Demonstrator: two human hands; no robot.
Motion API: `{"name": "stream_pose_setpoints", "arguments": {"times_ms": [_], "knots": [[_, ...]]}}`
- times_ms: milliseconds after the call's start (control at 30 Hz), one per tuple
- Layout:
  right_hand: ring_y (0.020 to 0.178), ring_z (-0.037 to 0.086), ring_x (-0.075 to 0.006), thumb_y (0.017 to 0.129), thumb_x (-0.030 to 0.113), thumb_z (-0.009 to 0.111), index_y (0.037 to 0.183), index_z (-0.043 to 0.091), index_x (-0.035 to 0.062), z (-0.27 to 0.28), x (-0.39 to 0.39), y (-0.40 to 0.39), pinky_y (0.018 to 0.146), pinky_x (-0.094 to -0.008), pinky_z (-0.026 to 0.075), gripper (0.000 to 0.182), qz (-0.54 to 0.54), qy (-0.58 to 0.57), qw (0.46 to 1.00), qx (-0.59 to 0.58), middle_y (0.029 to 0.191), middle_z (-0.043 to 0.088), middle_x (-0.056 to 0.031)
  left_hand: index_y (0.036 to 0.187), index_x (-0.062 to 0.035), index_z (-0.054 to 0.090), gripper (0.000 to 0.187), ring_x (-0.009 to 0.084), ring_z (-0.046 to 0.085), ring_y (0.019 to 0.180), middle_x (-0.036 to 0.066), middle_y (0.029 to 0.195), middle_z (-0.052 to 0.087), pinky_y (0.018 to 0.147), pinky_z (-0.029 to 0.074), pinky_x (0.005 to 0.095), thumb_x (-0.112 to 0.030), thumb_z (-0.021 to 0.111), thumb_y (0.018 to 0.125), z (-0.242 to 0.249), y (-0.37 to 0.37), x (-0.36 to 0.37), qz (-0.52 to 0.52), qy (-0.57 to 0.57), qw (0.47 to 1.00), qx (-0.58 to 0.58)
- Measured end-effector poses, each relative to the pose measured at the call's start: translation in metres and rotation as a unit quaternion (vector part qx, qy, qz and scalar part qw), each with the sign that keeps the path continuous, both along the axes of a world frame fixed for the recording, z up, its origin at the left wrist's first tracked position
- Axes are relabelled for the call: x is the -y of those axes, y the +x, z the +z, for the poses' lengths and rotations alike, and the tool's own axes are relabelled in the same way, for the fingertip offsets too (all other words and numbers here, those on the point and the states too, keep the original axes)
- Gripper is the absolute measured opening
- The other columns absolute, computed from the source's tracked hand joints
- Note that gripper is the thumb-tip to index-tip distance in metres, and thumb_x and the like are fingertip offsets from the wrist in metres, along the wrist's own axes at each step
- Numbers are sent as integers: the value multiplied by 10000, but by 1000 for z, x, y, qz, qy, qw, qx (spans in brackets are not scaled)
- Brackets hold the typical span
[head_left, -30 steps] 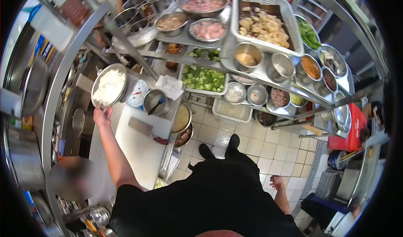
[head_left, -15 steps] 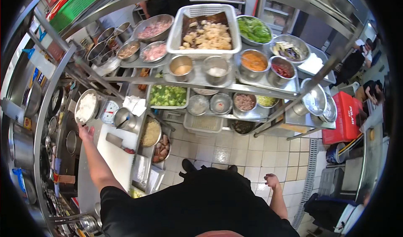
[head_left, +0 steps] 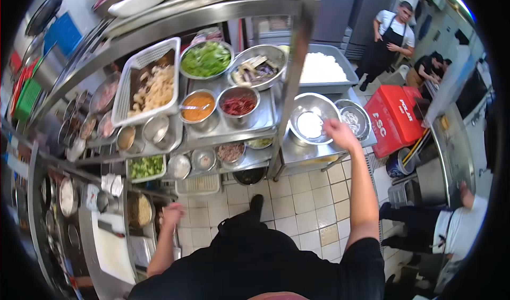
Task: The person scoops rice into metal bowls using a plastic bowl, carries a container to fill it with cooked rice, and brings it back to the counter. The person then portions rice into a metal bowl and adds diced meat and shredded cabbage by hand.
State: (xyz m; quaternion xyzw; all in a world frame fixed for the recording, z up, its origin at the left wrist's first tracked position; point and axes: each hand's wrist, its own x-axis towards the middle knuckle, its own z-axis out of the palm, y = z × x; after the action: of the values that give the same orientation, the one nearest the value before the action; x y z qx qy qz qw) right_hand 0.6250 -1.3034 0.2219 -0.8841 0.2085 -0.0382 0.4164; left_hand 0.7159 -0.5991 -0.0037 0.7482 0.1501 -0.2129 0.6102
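Note:
My right hand [head_left: 341,133] is stretched out to the right, its curled fingers closed at the near right rim of a shiny steel mixing bowl [head_left: 303,136]. Beside that bowl stands a second steel bowl [head_left: 363,120], with whitish contents. My left hand [head_left: 171,214] hangs low in front of the left counter, slightly blurred, fingers loosely stretched and holding nothing. Nearest to it is a pan of pale yellowish food [head_left: 140,210]. Farther left on the counter are a bowl of white food [head_left: 68,198] and a cleaver [head_left: 110,228] on a white cutting board [head_left: 112,252].
The steel shelf ahead carries a white basket [head_left: 122,101] of pale pieces, a bowl of leafy greens [head_left: 207,60], and pots of orange sauce [head_left: 198,108] and red chillies [head_left: 239,106]. A shelf post [head_left: 293,77] rises left of the mixing bowl. A red box [head_left: 393,120] and several people are at right.
The view has turned right. My left hand has left the bowl of white food and hangs lower, nearer my body. My right hand has risen from my side to the steel mixing bowl's rim.

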Motion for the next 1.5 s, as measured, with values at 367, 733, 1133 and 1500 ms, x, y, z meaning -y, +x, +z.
{"name": "stream_pose_setpoints", "arguments": {"times_ms": [367, 733, 1133, 1500], "knots": [[1015, 627, -335, 827, 197, 593, 1089, 669, 71, -30, 154, 154, 911, -421, 489, 301, -88, -162, 982, 41, 1069, 666, -174, 1040, -11, 601, 156, 98, 586, 847, 35, 920, 641, 767, 477, 252, -137, 563, 957, 230, 24, 538, -448, -245, 840, 182], [990, 588, -255, 823, 246, 664, 1002, 627, 105, -113, 289, 188, 824, -428, 455, 231, 155, -404, 902, 2, 980, 628, -68, 1004, -33, 569, 229, 129, 582, 676, 24, 793, 583, 560, 481, 269, -217, 634, 886, 180, 216, 798, -18, -121, 977, 175], [831, 612, -280, 761, 332, 712, 753, 671, 68, -107, 336, 190, 741, -391, 478, 268, 232, -172, 946, 146, 789, 650, -86, 810, 48, 633, 348, 325, 647, 647, 186, 733, 654, 637, 528, 404, -297, 672, 783, 70, 366, 842, 36, 214, 973, 76], [626, 603, -258, 816, 441, 645, 572, 653, 99, -126, 321, 210, 589, -396, 482, 421, 81, -251, 955, 138, 603, 612, -80, 1077, -27, 518, 327, 405, 568, 1003, 214, 1019, 584, 862, 467, 445, -37, 552, 752, 118, 391, 905, -198, 255, 855, 407]]}}
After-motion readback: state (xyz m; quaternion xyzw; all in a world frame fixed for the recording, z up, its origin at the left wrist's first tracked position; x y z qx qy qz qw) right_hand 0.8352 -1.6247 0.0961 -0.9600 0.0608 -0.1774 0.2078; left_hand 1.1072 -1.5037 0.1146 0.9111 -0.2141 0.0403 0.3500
